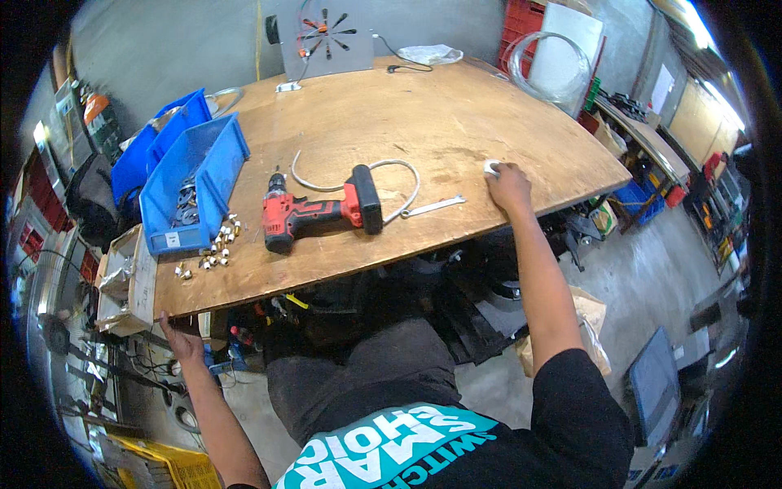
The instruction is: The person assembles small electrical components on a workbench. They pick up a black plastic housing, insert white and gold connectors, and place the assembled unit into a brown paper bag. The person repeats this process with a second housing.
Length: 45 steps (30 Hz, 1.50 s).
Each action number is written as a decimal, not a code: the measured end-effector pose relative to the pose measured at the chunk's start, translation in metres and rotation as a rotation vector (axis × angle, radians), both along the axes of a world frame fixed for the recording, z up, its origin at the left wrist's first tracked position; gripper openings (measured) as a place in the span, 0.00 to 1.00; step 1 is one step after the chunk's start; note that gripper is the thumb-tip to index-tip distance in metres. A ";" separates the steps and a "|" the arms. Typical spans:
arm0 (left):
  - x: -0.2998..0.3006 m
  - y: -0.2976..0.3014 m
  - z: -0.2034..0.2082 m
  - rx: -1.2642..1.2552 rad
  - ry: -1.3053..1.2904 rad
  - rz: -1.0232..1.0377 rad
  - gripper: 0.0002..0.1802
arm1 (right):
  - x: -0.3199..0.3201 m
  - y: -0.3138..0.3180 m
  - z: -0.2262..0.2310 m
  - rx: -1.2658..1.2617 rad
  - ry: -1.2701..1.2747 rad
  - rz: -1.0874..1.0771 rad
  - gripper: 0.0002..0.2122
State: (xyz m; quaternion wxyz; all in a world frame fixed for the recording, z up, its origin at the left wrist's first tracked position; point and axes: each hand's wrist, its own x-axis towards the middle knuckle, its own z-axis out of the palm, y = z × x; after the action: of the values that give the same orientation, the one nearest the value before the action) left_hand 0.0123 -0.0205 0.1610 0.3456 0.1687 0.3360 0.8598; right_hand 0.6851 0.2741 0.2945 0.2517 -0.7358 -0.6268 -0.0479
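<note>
My right hand (511,189) is closed on a small white piece (491,166), resting on the wooden table (456,106) near its front edge. Its exact kind is too small to tell. My left hand (186,342) is at the front left corner, a finger stretched up to the table edge; the other fingers are partly hidden. A combination wrench (436,206) lies just left of my right hand. Beside it are a thin white tube (417,175), curved in a loop, and a red and black cordless drill (318,213) on its side.
Small white and brass fittings (216,254) lie loose by a blue bin (195,183) of metal parts; another blue bin (130,167) stands behind it. A grey panel (346,57) with a fan-shaped cutout, a plastic bag (432,55) and coiled clear tubing (552,69) are at the back.
</note>
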 end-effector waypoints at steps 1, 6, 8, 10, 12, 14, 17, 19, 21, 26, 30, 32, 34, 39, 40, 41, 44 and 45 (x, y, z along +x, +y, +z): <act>0.003 -0.001 -0.001 -0.027 0.077 0.042 0.36 | 0.001 0.001 -0.001 0.019 0.007 0.005 0.19; 0.007 -0.002 -0.001 -0.073 0.022 0.061 0.36 | 0.010 0.001 -0.012 0.124 -0.006 0.049 0.20; 0.007 -0.002 -0.004 -0.023 0.052 0.010 0.35 | 0.013 -0.001 -0.015 0.134 0.038 0.040 0.21; 0.006 0.001 -0.008 -0.055 -0.027 0.024 0.34 | 0.008 -0.003 -0.014 0.211 0.050 0.057 0.20; 0.005 0.000 -0.012 -0.092 -0.076 0.076 0.34 | -0.006 -0.009 -0.004 0.111 0.549 0.135 0.17; 0.007 0.001 -0.019 -0.057 -0.078 0.077 0.33 | -0.042 -0.021 0.002 0.213 0.534 0.258 0.13; 0.005 0.004 -0.023 0.001 -0.127 0.003 0.35 | -0.124 -0.045 0.023 0.189 0.821 0.678 0.11; 0.005 0.005 -0.024 0.014 -0.098 0.014 0.36 | -0.195 -0.066 0.040 0.258 0.748 1.012 0.08; 0.007 0.007 -0.021 0.037 -0.055 0.047 0.37 | -0.268 -0.086 0.061 0.275 0.444 1.169 0.12; 0.021 0.006 -0.007 -0.015 0.012 0.166 0.39 | -0.444 -0.100 0.098 0.468 -0.024 1.420 0.16; 0.026 0.004 -0.003 0.041 0.031 0.188 0.39 | -0.523 -0.098 0.089 0.303 -0.354 1.202 0.14; 0.021 0.003 -0.007 -0.022 -0.001 0.183 0.37 | -0.529 -0.101 0.080 0.449 -0.293 1.249 0.15; 0.015 0.005 -0.014 -0.067 -0.059 0.139 0.36 | -0.506 -0.099 0.078 0.556 -0.208 1.279 0.17; 0.007 0.004 -0.029 -0.060 -0.020 0.139 0.36 | -0.369 -0.085 0.089 0.235 0.029 1.373 0.21; 0.008 0.004 -0.031 -0.050 0.006 0.130 0.39 | -0.347 -0.082 0.091 0.031 -0.099 1.286 0.21; 0.008 0.005 -0.030 -0.087 -0.046 0.132 0.40 | -0.328 -0.080 0.094 -0.100 -0.216 1.254 0.21; 0.013 0.013 -0.028 -0.015 -0.118 0.167 0.41 | -0.312 -0.083 0.076 -0.176 -0.172 1.217 0.23; 0.015 0.016 -0.027 -0.069 -0.151 0.223 0.41 | -0.310 -0.084 0.071 -0.174 -0.107 1.169 0.24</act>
State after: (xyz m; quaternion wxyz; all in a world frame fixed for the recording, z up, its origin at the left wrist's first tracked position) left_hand 0.0276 -0.0047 0.1339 0.2775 0.0534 0.3550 0.8911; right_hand 0.3754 0.1901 0.3655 0.1433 -0.2829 -0.9416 0.1134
